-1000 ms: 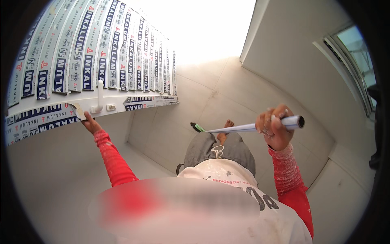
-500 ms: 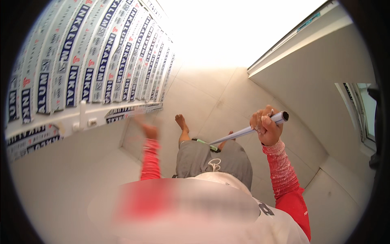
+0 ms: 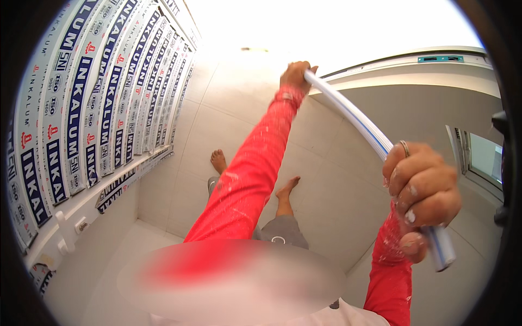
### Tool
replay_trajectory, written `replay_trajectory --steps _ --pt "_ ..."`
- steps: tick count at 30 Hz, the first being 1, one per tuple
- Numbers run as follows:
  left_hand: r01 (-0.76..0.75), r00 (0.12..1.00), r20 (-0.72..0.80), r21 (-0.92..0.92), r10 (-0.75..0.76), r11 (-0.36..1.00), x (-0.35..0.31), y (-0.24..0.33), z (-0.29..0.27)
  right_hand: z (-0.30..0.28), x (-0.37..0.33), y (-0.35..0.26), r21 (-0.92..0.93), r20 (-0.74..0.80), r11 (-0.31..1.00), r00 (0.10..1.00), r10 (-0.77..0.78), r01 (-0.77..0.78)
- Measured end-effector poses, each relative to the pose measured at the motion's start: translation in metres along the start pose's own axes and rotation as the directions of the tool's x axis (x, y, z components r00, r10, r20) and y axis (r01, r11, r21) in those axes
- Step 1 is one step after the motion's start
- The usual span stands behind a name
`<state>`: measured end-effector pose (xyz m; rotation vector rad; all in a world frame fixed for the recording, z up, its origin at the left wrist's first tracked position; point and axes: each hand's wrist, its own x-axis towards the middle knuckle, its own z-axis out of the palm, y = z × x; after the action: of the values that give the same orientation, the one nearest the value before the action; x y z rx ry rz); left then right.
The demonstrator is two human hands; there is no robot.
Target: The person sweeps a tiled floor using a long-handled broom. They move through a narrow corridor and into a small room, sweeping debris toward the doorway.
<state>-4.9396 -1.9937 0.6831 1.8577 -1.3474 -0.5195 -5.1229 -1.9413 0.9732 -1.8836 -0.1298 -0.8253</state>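
While the far end of the white, blue-striped pole cannot be made out past the left hand, and glare washes over a greenish strip, the near end juts out below the right hand, which is wrapped around the pole. The left hand is closed on its upper stretch, fingers mostly hidden.

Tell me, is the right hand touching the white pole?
Touching. The head view shows the right hand with its fingers curled round the white pole, which comes out on both sides of the fist.
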Motion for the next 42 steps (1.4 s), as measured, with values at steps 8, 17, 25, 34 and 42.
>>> replay_trajectory --steps 8,17,25,34,42 --pt "-0.271 0.951 0.166 0.039 0.261 0.962 -0.112 0.172 0.065 -0.083 -0.131 -0.176 0.067 -0.542 0.988 0.836 -0.081 0.14" --pt "0.359 0.689 0.661 0.046 -0.298 0.932 -0.308 0.209 0.272 -0.131 -0.259 -0.118 0.402 -0.502 0.858 0.706 0.5 -0.321" --pt "0.246 0.967 -0.051 -0.072 -0.25 0.967 -0.137 0.149 0.238 -0.145 -0.254 -0.083 0.122 -0.35 0.991 0.937 -0.007 0.053" --pt "0.331 0.941 -0.034 0.284 -0.336 0.9 -0.227 0.106 0.086 -0.164 -0.174 -0.043 0.647 -0.334 0.762 0.906 0.26 0.02" --pt "0.567 0.814 -0.021 0.245 -0.58 0.787 -0.034 0.008 0.106 -0.215 -0.019 0.128 0.535 -0.236 0.794 0.851 0.469 -0.288"
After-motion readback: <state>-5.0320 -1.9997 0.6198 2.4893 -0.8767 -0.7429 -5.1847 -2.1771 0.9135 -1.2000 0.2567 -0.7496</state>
